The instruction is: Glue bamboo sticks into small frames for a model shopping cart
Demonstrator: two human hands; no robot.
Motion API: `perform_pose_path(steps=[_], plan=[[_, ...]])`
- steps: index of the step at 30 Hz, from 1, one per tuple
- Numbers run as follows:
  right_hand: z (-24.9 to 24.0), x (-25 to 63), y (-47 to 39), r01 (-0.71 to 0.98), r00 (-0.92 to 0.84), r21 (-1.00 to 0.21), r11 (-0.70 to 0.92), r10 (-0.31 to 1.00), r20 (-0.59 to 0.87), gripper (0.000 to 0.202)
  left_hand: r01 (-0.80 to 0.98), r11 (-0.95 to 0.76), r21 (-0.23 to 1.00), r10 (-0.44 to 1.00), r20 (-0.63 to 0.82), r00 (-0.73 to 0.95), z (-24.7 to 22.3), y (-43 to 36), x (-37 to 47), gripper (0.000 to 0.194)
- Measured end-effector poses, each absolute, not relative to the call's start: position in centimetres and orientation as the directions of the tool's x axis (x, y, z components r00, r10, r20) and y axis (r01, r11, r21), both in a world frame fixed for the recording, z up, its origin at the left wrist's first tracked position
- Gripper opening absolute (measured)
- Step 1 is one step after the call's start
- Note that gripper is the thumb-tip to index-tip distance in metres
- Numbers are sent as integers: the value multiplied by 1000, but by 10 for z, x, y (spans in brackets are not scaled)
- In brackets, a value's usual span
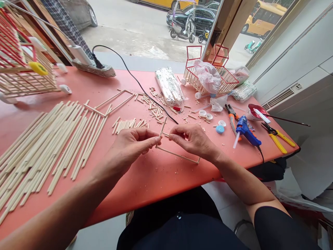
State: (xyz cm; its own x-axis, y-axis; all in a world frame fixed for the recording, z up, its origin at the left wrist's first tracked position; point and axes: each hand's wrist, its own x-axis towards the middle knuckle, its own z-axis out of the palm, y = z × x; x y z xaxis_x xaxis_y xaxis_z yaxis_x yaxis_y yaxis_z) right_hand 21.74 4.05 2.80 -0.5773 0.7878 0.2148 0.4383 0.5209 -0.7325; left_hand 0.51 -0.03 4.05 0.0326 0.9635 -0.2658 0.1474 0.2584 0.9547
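Note:
Near the middle of the red table, my left hand pinches the corner of a thin wooden stick frame. One stick of the frame points up past my left fingertips, and a long one runs right, under my right hand. My right hand has its thumb and forefinger pinched at the end of a short stick beside that corner. Just beyond my left hand lies a row of short sticks. Farther back, another open stick frame rests by the long sticks.
Long sticks cover the left side. Model carts stand at the far left and back right. At right are a blue glue gun, orange-handled pliers and yellow-handled cutters. A black cable crosses the back.

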Motion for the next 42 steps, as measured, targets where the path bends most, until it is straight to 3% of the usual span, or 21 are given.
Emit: perform_pose_path(steps=[7, 16, 35, 42], plan=[[29, 218, 41, 424, -581, -734, 530, 781, 228, 17, 171, 245, 954, 963, -260, 75, 41, 1, 2, 28], [30, 219, 42, 443, -560, -742, 503, 802, 210, 18, 315, 94, 944, 984, -136, 112, 34, 2, -8, 30], [28, 222, 44, 491, -555, -684, 540, 799, 231, 19, 175, 240, 955, 966, -252, 51, 39, 2, 1, 27], [27, 224, 43, 470, -568, -702, 535, 792, 223, 16, 203, 264, 943, 961, -275, 27, 45, 0, 5, 26]])
